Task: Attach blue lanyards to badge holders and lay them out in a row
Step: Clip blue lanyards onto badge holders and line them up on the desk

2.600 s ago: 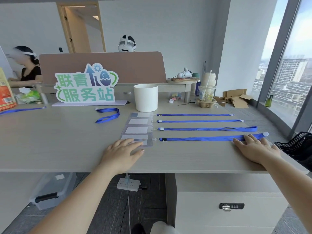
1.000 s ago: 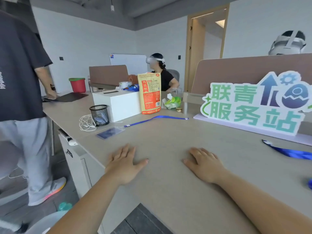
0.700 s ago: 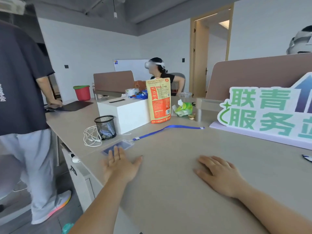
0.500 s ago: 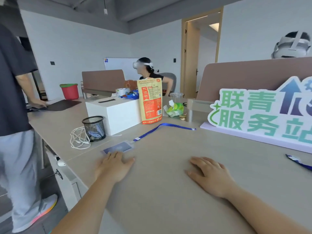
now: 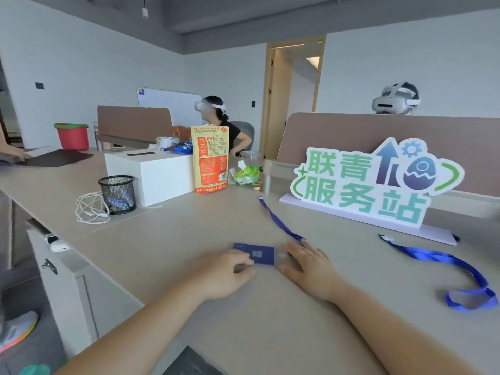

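Note:
A dark blue badge holder (image 5: 259,255) lies flat on the desk between my two hands. Its blue lanyard (image 5: 278,221) runs away from it toward the back of the desk. My left hand (image 5: 223,274) rests on the desk with its fingertips on the holder's near left edge. Flat on the desk just right of the holder is my right hand (image 5: 308,263), its fingers next to the lanyard's clip end; nothing is held in it. A second blue lanyard (image 5: 435,259) lies loose at the right, its loop toward me.
A green-lettered sign (image 5: 365,185) stands behind the lanyards. At the back left are a black mesh cup (image 5: 117,194), a coiled white cable (image 5: 90,209), a white box (image 5: 151,177) and an orange bag (image 5: 209,158). The desk edge (image 5: 108,274) drops off at the left. A seated person wears a headset.
My left hand reached the holder at the far left and slid it, lanyard trailing, to the middle between my hands. The view swung back to the right.

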